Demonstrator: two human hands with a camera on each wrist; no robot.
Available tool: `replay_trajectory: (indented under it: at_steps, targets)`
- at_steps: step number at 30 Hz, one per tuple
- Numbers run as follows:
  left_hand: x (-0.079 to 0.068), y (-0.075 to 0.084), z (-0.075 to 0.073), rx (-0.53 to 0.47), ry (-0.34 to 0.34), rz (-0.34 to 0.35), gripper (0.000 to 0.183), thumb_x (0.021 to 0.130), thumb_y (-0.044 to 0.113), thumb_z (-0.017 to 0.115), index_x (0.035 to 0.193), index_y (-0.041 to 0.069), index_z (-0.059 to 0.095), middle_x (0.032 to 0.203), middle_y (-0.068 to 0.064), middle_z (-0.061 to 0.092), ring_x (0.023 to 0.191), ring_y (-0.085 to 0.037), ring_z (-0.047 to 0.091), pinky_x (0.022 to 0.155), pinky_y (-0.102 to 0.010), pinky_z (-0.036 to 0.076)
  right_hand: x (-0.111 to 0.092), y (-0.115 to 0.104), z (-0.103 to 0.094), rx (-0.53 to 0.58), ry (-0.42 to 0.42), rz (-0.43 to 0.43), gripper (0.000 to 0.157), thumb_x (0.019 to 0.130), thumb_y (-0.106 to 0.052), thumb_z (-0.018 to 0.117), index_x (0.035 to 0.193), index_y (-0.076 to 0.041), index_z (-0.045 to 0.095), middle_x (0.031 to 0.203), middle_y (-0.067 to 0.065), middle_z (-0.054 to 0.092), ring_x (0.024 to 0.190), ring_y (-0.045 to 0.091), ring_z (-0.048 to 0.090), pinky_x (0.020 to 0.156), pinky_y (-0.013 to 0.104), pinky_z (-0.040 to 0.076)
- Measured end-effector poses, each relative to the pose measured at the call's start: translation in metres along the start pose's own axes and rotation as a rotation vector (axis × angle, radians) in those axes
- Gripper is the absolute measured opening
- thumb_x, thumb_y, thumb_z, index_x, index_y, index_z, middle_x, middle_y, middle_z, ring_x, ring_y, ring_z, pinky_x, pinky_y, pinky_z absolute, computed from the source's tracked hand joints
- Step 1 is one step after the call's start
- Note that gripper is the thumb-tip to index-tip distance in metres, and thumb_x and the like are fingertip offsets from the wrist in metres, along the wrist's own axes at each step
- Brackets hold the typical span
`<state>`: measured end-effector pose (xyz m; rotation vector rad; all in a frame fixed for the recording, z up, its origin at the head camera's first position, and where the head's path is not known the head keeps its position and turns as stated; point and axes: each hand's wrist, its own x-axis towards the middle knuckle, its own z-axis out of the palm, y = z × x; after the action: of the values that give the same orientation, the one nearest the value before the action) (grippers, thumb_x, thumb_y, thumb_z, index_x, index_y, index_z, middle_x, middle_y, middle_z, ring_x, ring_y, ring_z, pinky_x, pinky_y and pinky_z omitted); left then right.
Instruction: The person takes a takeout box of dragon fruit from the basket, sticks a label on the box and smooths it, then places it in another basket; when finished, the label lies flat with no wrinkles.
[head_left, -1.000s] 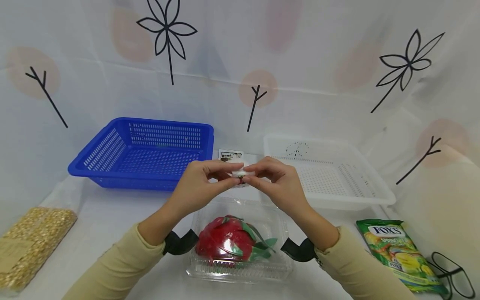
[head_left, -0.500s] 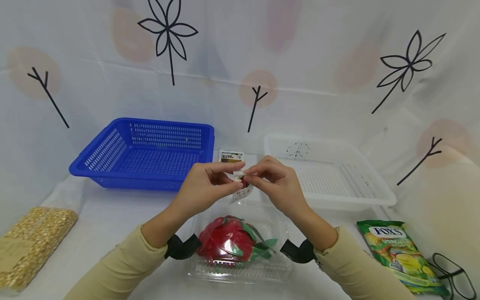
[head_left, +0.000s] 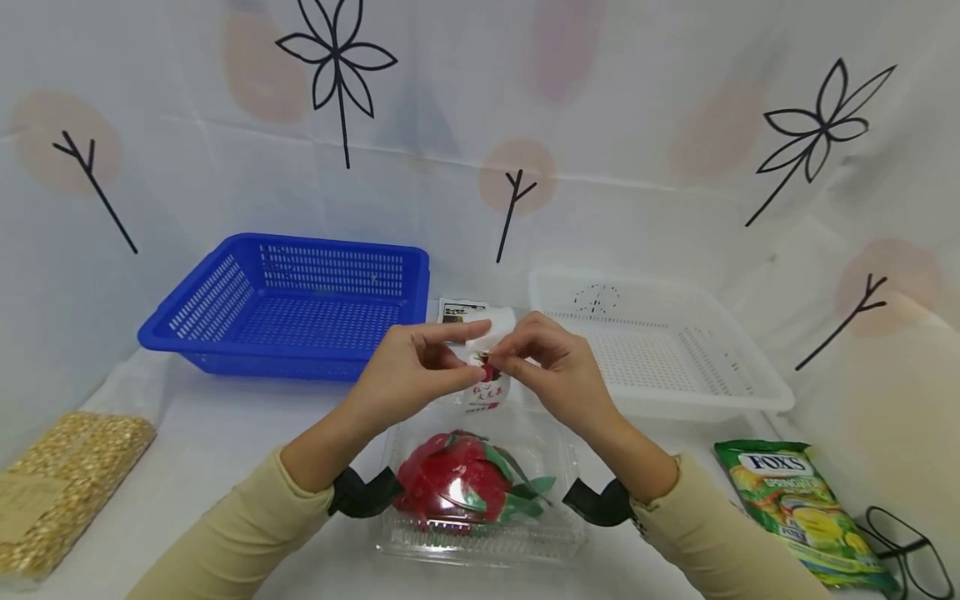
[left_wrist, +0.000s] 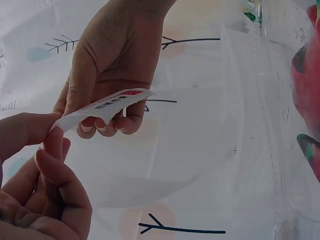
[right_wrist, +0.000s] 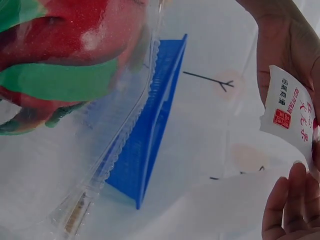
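Left hand (head_left: pixel 408 362), part-closed, thumb and forefinger holding the label (head_left: pixel 487 392); right hand (head_left: pixel 558 364), fingertips pinching its edge; label between them, likely gripped twice for control; box (head_left: pixel 480 548), fruit (head_left: pixel 450 475) inside, bodyward of both hands, presumably within easy reach.

The left hand (head_left: pixel 401 365) and right hand (head_left: pixel 561 363) pinch close together, both forearms (head_left: pixel 236 529) angled inward.
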<state>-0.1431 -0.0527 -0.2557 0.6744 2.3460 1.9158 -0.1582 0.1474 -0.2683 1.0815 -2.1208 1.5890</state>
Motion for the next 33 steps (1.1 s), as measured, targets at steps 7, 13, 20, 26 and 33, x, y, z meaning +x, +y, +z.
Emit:
replay_trajectory:
  at_steps: [7, 13, 20, 26, 33]
  targets:
    - [0.001, -0.003, 0.001, -0.042, -0.04, 0.033, 0.041, 0.082, 0.009, 0.071, 0.122, 0.006, 0.062, 0.087, -0.007, 0.066, 0.077, -0.021, 0.061, 0.061, -0.027, 0.051, 0.001, -0.003, 0.001, -0.075, 0.025, 0.045, 0.014, 0.077, 0.008, 0.07, 0.087, 0.0, 0.065, 0.085, 0.005, 0.054, 0.075, 0.017, 0.053, 0.067, 0.025, 0.05]
    - [0.002, -0.004, 0.001, -0.127, -0.026, 0.056, 0.035, 0.092, 0.011, 0.058, 0.126, 0.001, 0.058, 0.123, -0.01, 0.059, 0.098, -0.021, 0.063, 0.084, -0.034, 0.051, 0.002, -0.004, 0.003, -0.116, 0.039, 0.065, 0.01, 0.077, 0.008, 0.07, 0.081, 0.001, 0.064, 0.091, 0.005, 0.049, 0.082, 0.016, 0.052, 0.072, 0.023, 0.049]
    - [0.008, -0.008, -0.003, -0.191, 0.049, 0.013, 0.035, 0.092, 0.007, 0.057, 0.127, 0.002, 0.057, 0.125, -0.012, 0.057, 0.095, -0.025, 0.065, 0.081, -0.037, 0.051, -0.001, -0.007, 0.004, -0.223, 0.079, 0.031, 0.012, 0.075, 0.004, 0.073, 0.077, -0.003, 0.064, 0.106, 0.007, 0.047, 0.101, 0.017, 0.047, 0.087, 0.026, 0.045]
    - [0.01, -0.011, -0.008, -0.212, 0.074, 0.005, 0.036, 0.09, 0.004, 0.06, 0.126, 0.0, 0.056, 0.128, -0.013, 0.055, 0.098, -0.025, 0.064, 0.08, -0.036, 0.052, -0.006, -0.003, 0.004, -0.268, 0.082, -0.142, 0.018, 0.07, 0.009, 0.075, 0.076, -0.004, 0.065, 0.11, 0.011, 0.052, 0.11, 0.022, 0.045, 0.089, 0.024, 0.044]
    - [0.011, -0.012, -0.012, -0.207, 0.106, 0.0, 0.041, 0.087, 0.0, 0.062, 0.128, 0.0, 0.055, 0.119, -0.016, 0.058, 0.094, -0.021, 0.064, 0.078, -0.033, 0.053, -0.008, -0.001, 0.001, -0.183, 0.022, -0.33, 0.013, 0.084, -0.017, 0.069, 0.081, -0.004, 0.067, 0.09, 0.007, 0.064, 0.095, 0.022, 0.057, 0.083, 0.026, 0.048]
